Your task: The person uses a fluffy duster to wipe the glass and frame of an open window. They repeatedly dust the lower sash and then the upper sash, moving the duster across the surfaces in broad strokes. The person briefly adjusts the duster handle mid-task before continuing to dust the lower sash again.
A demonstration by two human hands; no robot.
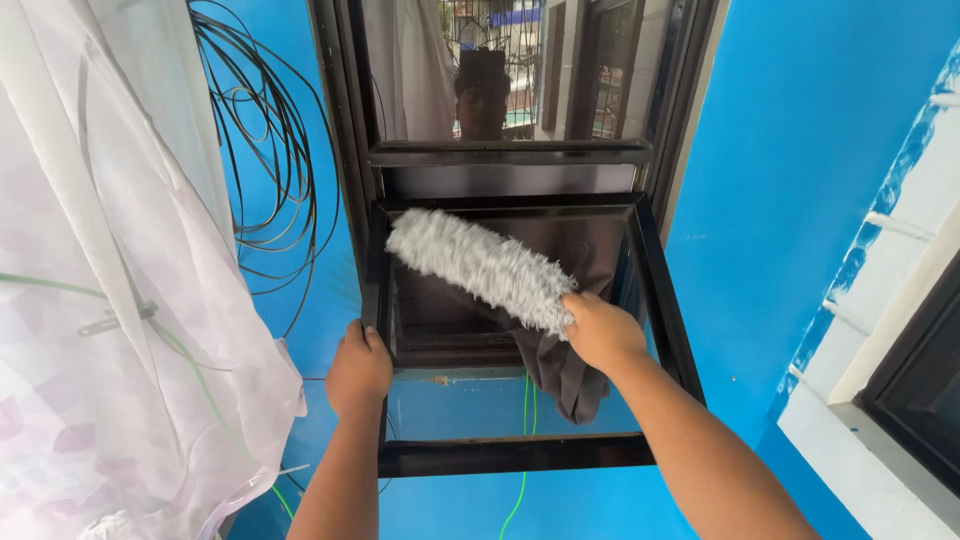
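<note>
A black-framed window pane [645,270] swings open toward me from a dark window frame [510,152] in a blue wall. My left hand [357,367] grips the pane's left edge. My right hand [601,330] is closed on the handle end of a fluffy white duster [480,265], which lies diagonally across the pane's glass. A dark cloth [565,375] hangs below my right hand, seen at the glass. The upper glass reflects a person.
A sheer white curtain [110,300] fills the left side. A coil of black cable [265,140] hangs on the blue wall [800,150] beside it. A thin green wire [522,470] runs down below the pane. Another dark window frame [915,390] sits at the right edge.
</note>
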